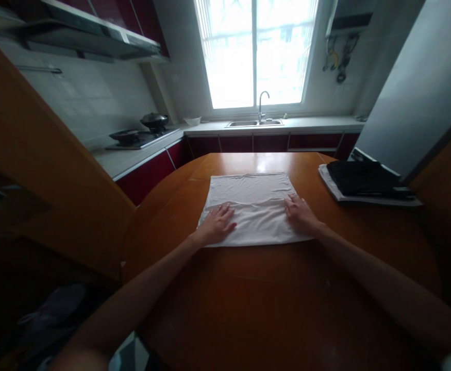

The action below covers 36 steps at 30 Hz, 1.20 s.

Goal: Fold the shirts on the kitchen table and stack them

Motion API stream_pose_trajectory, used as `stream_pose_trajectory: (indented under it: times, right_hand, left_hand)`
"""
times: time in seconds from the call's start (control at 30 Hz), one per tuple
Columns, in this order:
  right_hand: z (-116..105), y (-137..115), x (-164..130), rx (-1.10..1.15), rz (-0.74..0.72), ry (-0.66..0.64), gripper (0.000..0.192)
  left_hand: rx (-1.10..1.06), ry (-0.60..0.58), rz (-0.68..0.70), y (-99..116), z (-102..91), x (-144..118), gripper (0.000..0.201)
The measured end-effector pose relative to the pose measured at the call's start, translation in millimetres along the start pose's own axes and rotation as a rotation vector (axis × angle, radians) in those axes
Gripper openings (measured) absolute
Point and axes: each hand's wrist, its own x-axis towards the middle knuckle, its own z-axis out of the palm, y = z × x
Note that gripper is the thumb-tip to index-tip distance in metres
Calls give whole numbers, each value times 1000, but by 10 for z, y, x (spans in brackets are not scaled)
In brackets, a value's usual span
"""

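In the head view, a white cloth (250, 206) lay flat and folded into a near square on the round wooden bench (279, 299), toward its far side. The left hand (216, 224) and the right hand (300, 214) rested on its near corners, both open with fingers spread, pressing and holding nothing. The cloth looked thin, light and soft; it would probably slide easily, and pinching an edge or corner seemed best. A dark folded stack (366, 180) sat at the right.
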Motion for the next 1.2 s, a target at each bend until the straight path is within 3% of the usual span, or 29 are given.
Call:
stream_pose_trajectory:
  times: [0.17, 0.37, 0.47, 0.6, 0.67, 0.8, 0.93, 1.07, 1.2]
  right_hand:
    - [138, 92, -90, -18, 111, -159, 66]
    - [117, 138, -97, 6, 120, -162, 72]
    - [104, 112, -111, -29, 117, -94, 70]
    - [59, -70, -123, -58, 6, 93, 59]
    - [60, -233, -133, -6, -95, 114, 57]
    - [149, -531, -182, 79, -239, -28, 61]
    - [207, -623, -229, 76, -258, -154, 66]
    - [153, -625, -250, 76, -252, -154, 67]
    - [103, -639, -267, 89, -304, -149, 64]
  left_hand:
    - [20, -82, -60, 2, 7, -49, 72]
    - [5, -74, -54, 1, -35, -52, 71]
    - [-8, -50, -46, 16, -38, -26, 71]
    - [22, -17, -1, 135, -13, 39, 71]
    - [40, -6, 44, 228, 21, 62, 69]
    - [60, -36, 87, 360, 88, 60, 69]
    - [85, -64, 69, 400, 85, 37, 70]
    - [88, -35, 160, 510, 50, 17, 63]
    - [56, -85, 285, 661, 66, -17, 62]
